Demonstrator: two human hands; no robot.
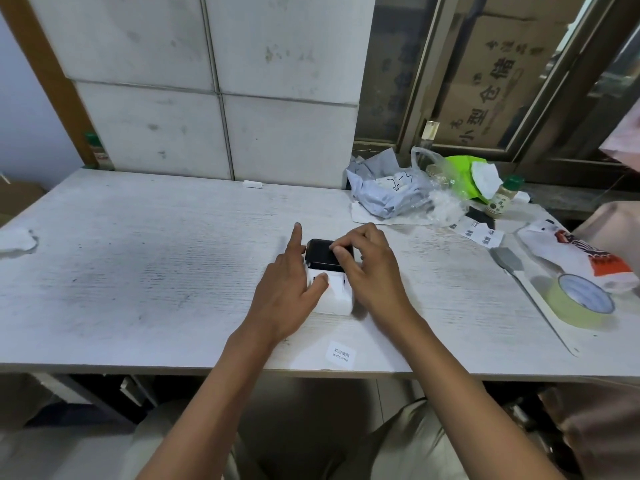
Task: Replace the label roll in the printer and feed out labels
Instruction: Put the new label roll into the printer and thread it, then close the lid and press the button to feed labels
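A small white label printer (334, 296) with a black lid (322, 253) stands on the white table (156, 258), near its middle. My left hand (287, 292) grips the printer's left side, thumb on its white top and index finger pointing up and away. My right hand (370, 268) holds the right side, with its fingertips pressing on the black lid. A printed label (341, 353) reading "welcome" lies on the table near the front edge, apart from the printer. The label roll is hidden.
At the back right lie a grey mailer bag (384, 188), clear plastic, a green packet (464, 171) and a spice bottle (502, 197). Loose labels (481, 233), a grey scraper (509, 259), a tape roll (578, 301) and a printed bag (575, 258) occupy the right side.
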